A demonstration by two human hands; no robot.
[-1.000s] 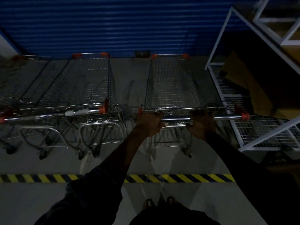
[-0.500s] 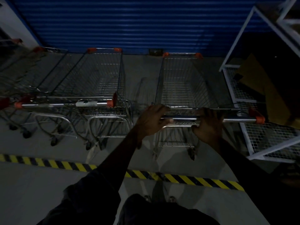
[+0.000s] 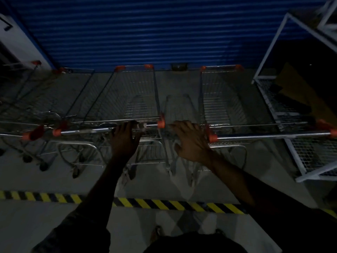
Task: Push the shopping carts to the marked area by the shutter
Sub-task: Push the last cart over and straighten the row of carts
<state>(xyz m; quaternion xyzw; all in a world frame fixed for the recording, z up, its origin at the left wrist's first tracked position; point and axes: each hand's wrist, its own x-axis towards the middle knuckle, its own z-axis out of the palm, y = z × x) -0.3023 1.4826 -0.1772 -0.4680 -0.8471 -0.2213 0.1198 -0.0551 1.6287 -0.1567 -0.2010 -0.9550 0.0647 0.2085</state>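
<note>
Three wire shopping carts with orange handle caps stand side by side, noses toward the blue shutter (image 3: 145,31), beyond the yellow-black floor tape (image 3: 164,204). The right cart (image 3: 224,101) has its handle bar (image 3: 269,135) free of my hands. My left hand (image 3: 125,141) reaches forward, its straight fingers lying on the handle bar (image 3: 87,131) of the middle cart (image 3: 138,101). My right hand (image 3: 191,141) hovers with spread fingers over the gap between the two carts, just left of the right cart's orange cap, holding nothing.
More carts (image 3: 45,101) crowd the left side, up to a white wall corner (image 3: 16,42). A white metal rack (image 3: 273,42) with mesh shelves and brown cardboard stands close on the right. My feet are behind the tape line.
Both hands have let go of the right cart's handle and moved left. The left hand now lies on the middle cart's handle; the view has swung left.
</note>
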